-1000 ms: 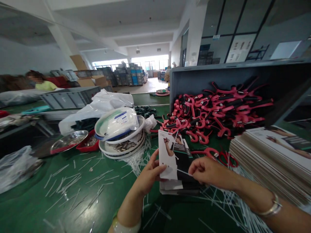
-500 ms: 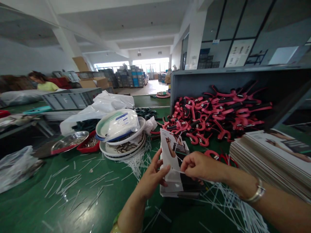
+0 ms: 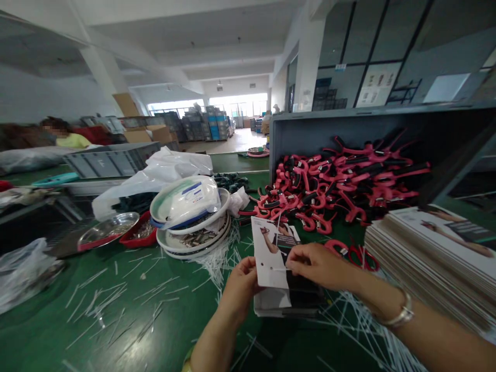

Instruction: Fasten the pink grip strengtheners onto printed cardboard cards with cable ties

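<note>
My left hand [image 3: 239, 285] grips the left edge of a printed card [image 3: 267, 258], which is raised and tilted above a small stack of cards [image 3: 271, 305]. Two small holes show near the card's lower part. My right hand [image 3: 310, 264], fingers pinched, holds a thin white zip tie [image 3: 278, 269] whose end lies at one hole. Another white tie [image 3: 278, 227] stands up across the card's picture. More white ties [image 3: 372, 320] lie in a pile beneath my right forearm. Red-handled scissors [image 3: 362, 257] rest behind my right wrist.
A grey crate [image 3: 310, 117] on its side spills red and black clamps [image 3: 329, 181]. A tall stack of cards [image 3: 411, 268] stands at right. Stacked bowls [image 3: 194, 240], a metal dish [image 3: 108, 230] and a red tray [image 3: 143, 231] sit left. A person [image 3: 70, 135] is at far left.
My left hand has closed on the card's edge, and the card is lifted and tilted more. My right hand's tie now reaches a hole in the card. The view has shifted slightly.
</note>
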The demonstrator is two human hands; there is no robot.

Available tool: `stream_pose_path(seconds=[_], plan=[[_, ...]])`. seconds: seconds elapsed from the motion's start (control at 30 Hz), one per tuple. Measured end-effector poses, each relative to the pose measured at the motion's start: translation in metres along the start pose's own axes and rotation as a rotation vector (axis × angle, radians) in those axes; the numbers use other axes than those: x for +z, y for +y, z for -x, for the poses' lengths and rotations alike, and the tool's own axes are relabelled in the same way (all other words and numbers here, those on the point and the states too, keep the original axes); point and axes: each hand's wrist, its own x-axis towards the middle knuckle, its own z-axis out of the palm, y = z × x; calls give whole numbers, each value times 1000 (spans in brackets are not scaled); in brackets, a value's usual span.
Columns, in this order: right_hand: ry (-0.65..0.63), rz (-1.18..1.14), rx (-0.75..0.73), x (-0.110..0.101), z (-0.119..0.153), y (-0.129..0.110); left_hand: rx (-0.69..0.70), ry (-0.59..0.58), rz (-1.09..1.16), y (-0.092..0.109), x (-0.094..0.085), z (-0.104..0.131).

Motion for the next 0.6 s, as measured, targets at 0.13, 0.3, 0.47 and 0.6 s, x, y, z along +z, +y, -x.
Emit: stream_pose_path(seconds=[0.13,0.3,0.47,0.6], plan=[[565,487,-283,28,28,-7,16,-38,63,-2,-2,-3],[725,615,-391,77,33,-2,43,-49,53,-1,2,3],[764,546,-307,76,24,7,179,-44,48,2,4,8],[754,550,-323,69,22,8,359,-80,39,0,13,1]])
